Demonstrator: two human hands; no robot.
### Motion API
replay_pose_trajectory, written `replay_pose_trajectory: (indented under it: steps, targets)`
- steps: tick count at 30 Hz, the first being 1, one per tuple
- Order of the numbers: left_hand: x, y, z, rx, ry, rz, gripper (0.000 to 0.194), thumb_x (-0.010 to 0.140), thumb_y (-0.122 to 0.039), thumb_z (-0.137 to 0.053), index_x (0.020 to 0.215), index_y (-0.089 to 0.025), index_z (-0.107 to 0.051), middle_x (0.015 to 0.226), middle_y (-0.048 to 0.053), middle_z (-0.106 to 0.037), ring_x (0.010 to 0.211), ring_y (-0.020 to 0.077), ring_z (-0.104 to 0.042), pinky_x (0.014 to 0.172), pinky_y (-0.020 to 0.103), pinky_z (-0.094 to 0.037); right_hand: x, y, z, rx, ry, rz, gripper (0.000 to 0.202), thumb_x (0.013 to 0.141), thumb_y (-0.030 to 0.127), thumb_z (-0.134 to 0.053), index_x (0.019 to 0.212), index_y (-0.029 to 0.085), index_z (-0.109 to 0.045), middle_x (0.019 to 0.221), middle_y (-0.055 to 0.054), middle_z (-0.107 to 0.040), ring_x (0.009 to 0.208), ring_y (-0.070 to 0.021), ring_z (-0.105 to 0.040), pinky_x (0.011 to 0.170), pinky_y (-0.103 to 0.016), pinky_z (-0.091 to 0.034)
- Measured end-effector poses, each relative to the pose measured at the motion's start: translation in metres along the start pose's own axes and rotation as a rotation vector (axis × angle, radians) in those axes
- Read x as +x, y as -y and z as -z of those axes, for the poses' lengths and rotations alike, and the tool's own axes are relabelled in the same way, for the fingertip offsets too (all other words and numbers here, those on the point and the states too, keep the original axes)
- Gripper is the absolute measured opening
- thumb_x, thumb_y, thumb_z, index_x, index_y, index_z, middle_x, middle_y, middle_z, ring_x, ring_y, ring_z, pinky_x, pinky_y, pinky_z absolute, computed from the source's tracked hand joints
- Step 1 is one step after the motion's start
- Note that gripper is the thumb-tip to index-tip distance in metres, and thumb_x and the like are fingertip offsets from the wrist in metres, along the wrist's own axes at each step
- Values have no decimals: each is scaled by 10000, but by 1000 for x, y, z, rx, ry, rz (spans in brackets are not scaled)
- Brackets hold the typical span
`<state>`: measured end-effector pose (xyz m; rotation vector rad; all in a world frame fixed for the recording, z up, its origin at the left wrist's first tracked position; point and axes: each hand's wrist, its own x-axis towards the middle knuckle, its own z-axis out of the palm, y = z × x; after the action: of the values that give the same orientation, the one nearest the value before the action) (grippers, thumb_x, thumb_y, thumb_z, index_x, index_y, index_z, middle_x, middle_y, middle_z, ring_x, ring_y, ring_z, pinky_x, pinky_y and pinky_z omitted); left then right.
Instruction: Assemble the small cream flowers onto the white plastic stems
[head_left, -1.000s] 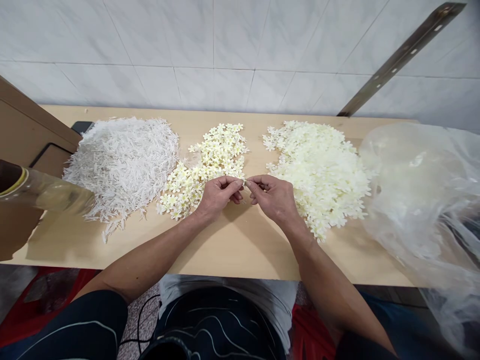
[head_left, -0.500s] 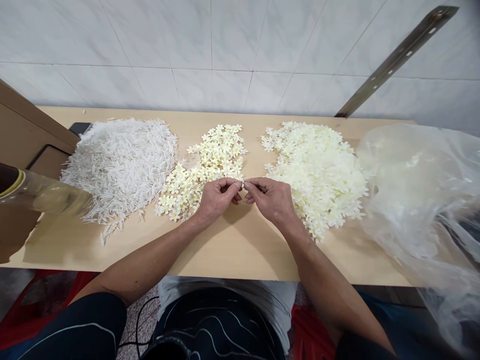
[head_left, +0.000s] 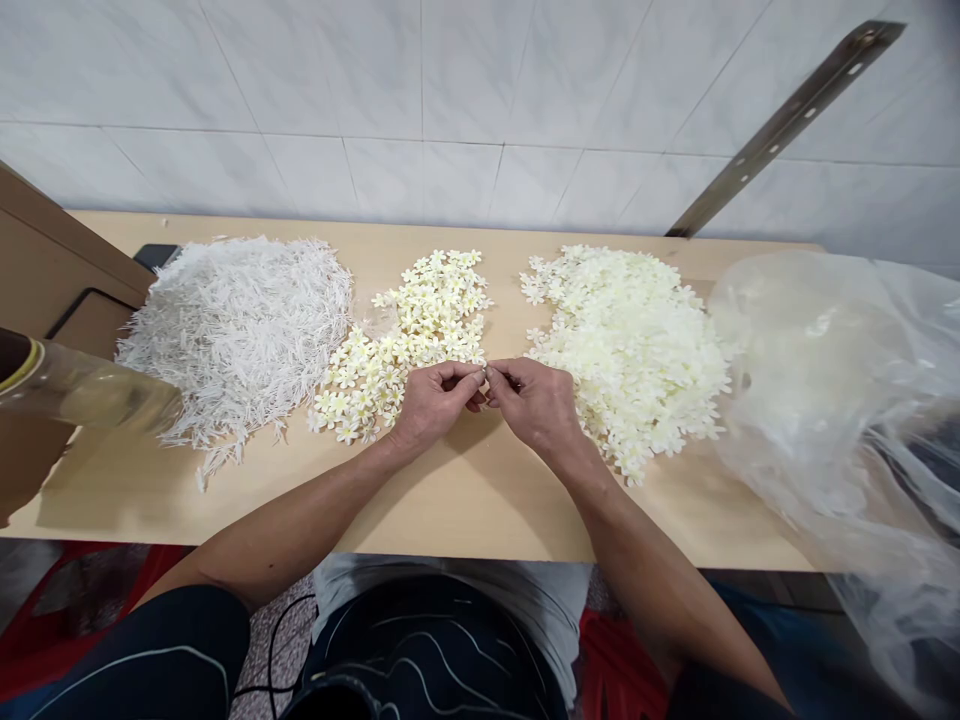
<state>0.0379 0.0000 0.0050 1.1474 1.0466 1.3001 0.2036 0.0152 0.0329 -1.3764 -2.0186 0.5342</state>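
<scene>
My left hand (head_left: 441, 402) and my right hand (head_left: 531, 400) meet at the fingertips over the middle of the table, each in a pinch. Whatever is between the fingers is too small and covered to make out. Just behind and left of my left hand lies a loose pile of small pale-yellow artificial flowers (head_left: 435, 310) with yellow centres. To the right of my right hand spreads a bigger heap of pale flower pieces (head_left: 630, 340). Farther left is a mound of thin white stem-like pieces (head_left: 247, 310).
A clear plastic bag (head_left: 817, 370) covers the table's right end. At the left a clear jar (head_left: 90, 388) lies beside a brown cardboard box (head_left: 67, 240). The tiled wall (head_left: 375, 80) backs the table (head_left: 465, 510), and a slotted metal bar (head_left: 780, 130) slants against it.
My right hand has shifted slightly left, so the fingertips of both hands are closer together. The view has moved a little; the piles look the same.
</scene>
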Motion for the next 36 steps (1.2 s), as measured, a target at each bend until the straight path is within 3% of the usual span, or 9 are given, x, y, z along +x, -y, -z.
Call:
replay_pose_trajectory:
  steps: [4, 18, 26, 32, 36]
  targets:
    - [0, 2, -1, 10, -22, 3, 279, 847, -422, -754, 888, -147, -787, 703, 44, -736, 606, 146, -689, 630, 288, -621, -1, 3, -2, -95, -37, 53, 269, 968, 288, -537, 843, 242, -771, 825, -39, -787, 785, -214, -718, 740, -315, -502]
    - [2, 3, 0, -21, 6, -2, 287, 879, -412, -726, 887, -132, -789, 685, 45, -724, 594, 144, -682, 611, 281, -614, -1, 11, -1, -21, -113, -59, 228, 869, 218, -583, 709, 209, -746, 674, -6, -727, 602, -141, -619, 612, -257, -440]
    - [3, -3, 1, -36, 15, -22, 311, 889, -436, -728, 902, -131, -786, 721, 52, -725, 612, 138, -676, 618, 274, -605, 1, 2, 2, 92, -39, -73, 244, 931, 286, -578, 799, 208, -768, 655, -8, -718, 601, -156, -651, 599, -256, -466]
    - [2, -1, 1, -35, 27, -22, 337, 895, -458, -726, 913, -126, -781, 717, 56, -724, 621, 140, -677, 633, 276, -604, 0, 8, 2, 27, -63, -51, 281, 908, 227, -566, 677, 211, -725, 635, 7, -699, 570, -128, -600, 593, -246, -432]
    - [2, -1, 0, -32, 26, -24, 347, 896, -470, -720, 906, -128, -776, 698, 53, -717, 620, 141, -673, 639, 279, -604, -1, 12, 1, 1, -88, -54, 269, 902, 218, -572, 693, 215, -741, 666, 4, -723, 596, -130, -614, 613, -247, -435]
